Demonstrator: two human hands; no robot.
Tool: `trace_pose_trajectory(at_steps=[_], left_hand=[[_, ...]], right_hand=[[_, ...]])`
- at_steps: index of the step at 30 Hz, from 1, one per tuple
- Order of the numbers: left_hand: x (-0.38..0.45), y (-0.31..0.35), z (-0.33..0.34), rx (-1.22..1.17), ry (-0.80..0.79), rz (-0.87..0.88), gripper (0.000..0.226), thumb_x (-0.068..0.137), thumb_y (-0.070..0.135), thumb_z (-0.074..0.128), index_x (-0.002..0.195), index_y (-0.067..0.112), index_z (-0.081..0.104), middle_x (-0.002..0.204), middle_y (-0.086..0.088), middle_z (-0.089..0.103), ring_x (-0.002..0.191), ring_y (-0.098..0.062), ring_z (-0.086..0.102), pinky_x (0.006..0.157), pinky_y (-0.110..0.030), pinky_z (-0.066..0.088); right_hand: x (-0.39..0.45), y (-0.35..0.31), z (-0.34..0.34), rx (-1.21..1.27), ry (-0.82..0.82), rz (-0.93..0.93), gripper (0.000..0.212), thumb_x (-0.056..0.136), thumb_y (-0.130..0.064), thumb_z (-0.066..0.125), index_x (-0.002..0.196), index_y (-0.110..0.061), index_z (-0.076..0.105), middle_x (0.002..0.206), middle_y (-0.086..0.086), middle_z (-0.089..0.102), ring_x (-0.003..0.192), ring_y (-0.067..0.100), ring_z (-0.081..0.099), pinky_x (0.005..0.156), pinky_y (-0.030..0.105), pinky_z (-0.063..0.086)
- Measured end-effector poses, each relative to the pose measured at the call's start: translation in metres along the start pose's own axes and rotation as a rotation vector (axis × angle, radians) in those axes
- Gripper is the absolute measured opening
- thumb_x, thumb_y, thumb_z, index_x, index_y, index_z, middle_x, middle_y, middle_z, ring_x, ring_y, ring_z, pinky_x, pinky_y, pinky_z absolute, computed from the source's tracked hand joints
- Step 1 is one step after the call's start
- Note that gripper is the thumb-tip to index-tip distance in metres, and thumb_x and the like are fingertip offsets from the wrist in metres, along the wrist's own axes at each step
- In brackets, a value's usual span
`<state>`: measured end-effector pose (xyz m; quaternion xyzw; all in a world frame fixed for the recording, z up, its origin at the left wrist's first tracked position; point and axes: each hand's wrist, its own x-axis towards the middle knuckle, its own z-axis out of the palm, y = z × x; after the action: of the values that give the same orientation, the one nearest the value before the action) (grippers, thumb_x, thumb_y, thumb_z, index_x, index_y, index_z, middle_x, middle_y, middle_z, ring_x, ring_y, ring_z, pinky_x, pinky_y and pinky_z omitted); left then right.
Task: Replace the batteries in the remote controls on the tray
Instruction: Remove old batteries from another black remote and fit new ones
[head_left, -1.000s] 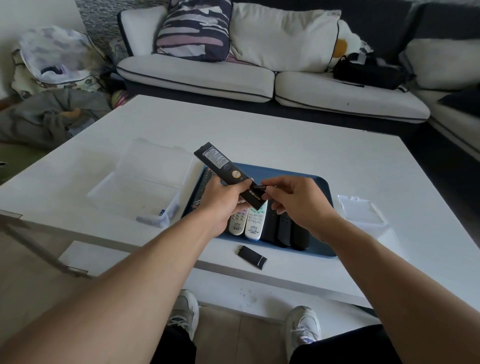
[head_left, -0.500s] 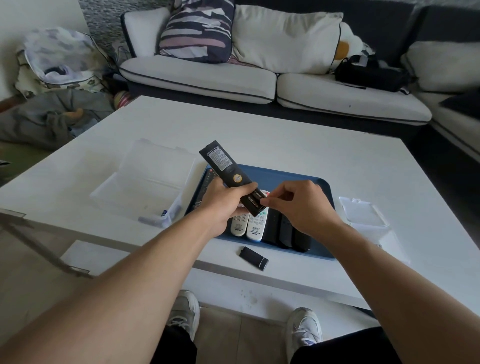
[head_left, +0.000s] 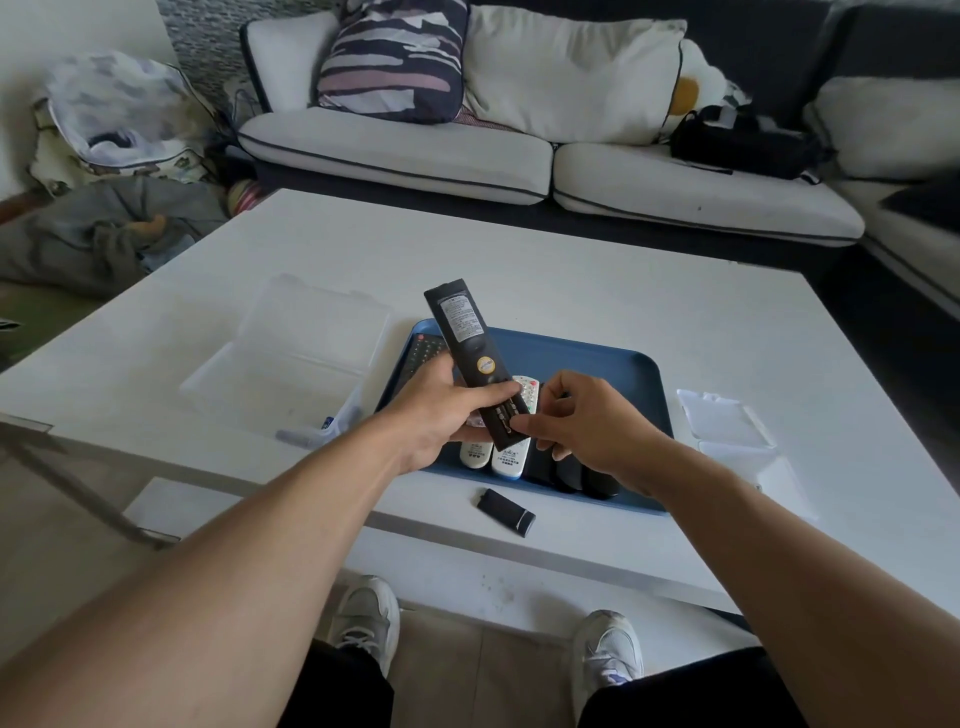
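My left hand (head_left: 441, 415) grips a black remote (head_left: 467, 343) back side up above the blue tray (head_left: 613, 374). Its far end points away from me and the battery compartment (head_left: 506, 423) at the near end is uncovered. My right hand (head_left: 587, 426) has curled fingers, with thumb and index tip pinching a battery at that compartment. The battery is mostly hidden. The remote's black cover (head_left: 505, 512) lies on the table in front of the tray. Several white and black remotes (head_left: 511, 460) lie in the tray under my hands.
A clear plastic box (head_left: 291, 364) with a few batteries in its near corner stands left of the tray. A small open clear case (head_left: 727, 426) lies to the right. The white table's (head_left: 571, 270) front edge is close to my knees. A sofa stands behind it.
The black remote has swung from a leftward slant to point more straight away from me. My right fingertips stayed at its near end, over the uncovered compartment.
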<state>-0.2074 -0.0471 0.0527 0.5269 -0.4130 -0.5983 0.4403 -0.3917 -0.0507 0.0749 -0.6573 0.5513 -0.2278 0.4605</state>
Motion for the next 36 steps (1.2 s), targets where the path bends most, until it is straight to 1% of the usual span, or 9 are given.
trace_pose_trajectory(at_steps=[4,7,11,14,17,23,27,32,36], left_hand=[[0.0,-0.003,-0.001,0.023,0.024,0.017,0.041,0.085,0.011,0.079,0.121,0.01,0.059,0.112,-0.013,0.074,0.095,-0.029,0.075,0.07,-0.042,0.062],[0.001,-0.004,-0.003,0.021,0.092,0.065,0.03,0.085,0.009,0.079,0.108,0.014,0.061,0.104,-0.008,0.076,0.092,-0.027,0.075,0.076,-0.049,0.062],[0.001,-0.002,-0.008,0.006,0.234,0.076,0.031,0.086,0.008,0.078,0.109,0.01,0.058,0.094,-0.007,0.074,0.079,-0.019,0.075,0.065,-0.041,0.063],[0.0,0.0,-0.015,-0.046,0.323,0.042,0.037,0.089,0.013,0.075,0.119,0.005,0.056,0.099,-0.011,0.073,0.072,-0.015,0.074,0.055,-0.035,0.06],[-0.003,0.003,-0.019,-0.176,0.311,-0.048,0.033,0.095,0.022,0.069,0.121,0.008,0.056,0.095,-0.011,0.069,0.063,-0.019,0.073,0.048,-0.035,0.059],[-0.005,0.008,-0.022,-0.268,0.237,-0.107,0.022,0.097,0.02,0.064,0.115,0.011,0.054,0.105,-0.017,0.07,0.092,-0.038,0.074,0.063,-0.045,0.063],[-0.005,0.009,-0.028,-0.324,0.243,-0.106,0.022,0.102,0.022,0.054,0.122,0.012,0.053,0.113,-0.016,0.074,0.1,-0.041,0.072,0.074,-0.056,0.061],[-0.004,0.008,-0.031,-0.357,0.287,-0.084,0.031,0.104,0.022,0.047,0.134,0.014,0.05,0.109,-0.014,0.076,0.104,-0.036,0.072,0.077,-0.049,0.06],[-0.005,0.009,-0.027,-0.404,0.236,-0.066,0.036,0.1,0.015,0.048,0.135,0.009,0.049,0.114,-0.016,0.074,0.111,-0.038,0.069,0.076,-0.044,0.061]], right_hand=[[0.003,0.0,0.006,-0.05,0.011,0.013,0.031,0.082,-0.028,0.082,0.085,-0.016,0.053,0.069,-0.004,0.066,0.063,0.015,0.06,0.061,0.03,0.051],[0.006,0.0,0.011,-0.197,0.074,-0.031,0.028,0.082,-0.041,0.078,0.086,-0.023,0.057,0.08,-0.006,0.071,0.073,0.016,0.066,0.068,0.035,0.055],[0.003,-0.006,0.015,-0.461,0.004,-0.021,0.032,0.083,-0.053,0.074,0.091,-0.023,0.067,0.086,0.0,0.07,0.07,0.017,0.065,0.061,0.033,0.054],[-0.002,0.002,0.028,-0.798,-0.175,0.023,0.04,0.077,-0.06,0.076,0.084,-0.02,0.076,0.079,-0.001,0.071,0.074,0.019,0.068,0.071,0.036,0.061],[-0.006,0.008,0.037,-0.957,-0.169,0.033,0.051,0.071,-0.066,0.077,0.093,-0.021,0.075,0.081,-0.004,0.071,0.076,0.015,0.067,0.07,0.034,0.06],[-0.017,0.013,0.05,-1.125,-0.169,0.007,0.054,0.072,-0.063,0.078,0.105,-0.02,0.07,0.095,0.0,0.069,0.079,0.019,0.059,0.071,0.031,0.05],[-0.019,0.016,0.054,-1.123,-0.16,-0.007,0.043,0.078,-0.055,0.078,0.099,-0.018,0.069,0.091,0.001,0.067,0.076,0.019,0.057,0.069,0.03,0.048],[-0.017,0.013,0.041,-0.905,-0.11,0.008,0.032,0.078,-0.048,0.078,0.098,-0.024,0.075,0.089,-0.004,0.072,0.074,0.013,0.066,0.069,0.032,0.06],[-0.014,-0.007,0.021,-0.601,0.156,-0.064,0.022,0.08,-0.046,0.075,0.097,-0.033,0.074,0.083,-0.013,0.072,0.069,0.01,0.066,0.065,0.031,0.058]])
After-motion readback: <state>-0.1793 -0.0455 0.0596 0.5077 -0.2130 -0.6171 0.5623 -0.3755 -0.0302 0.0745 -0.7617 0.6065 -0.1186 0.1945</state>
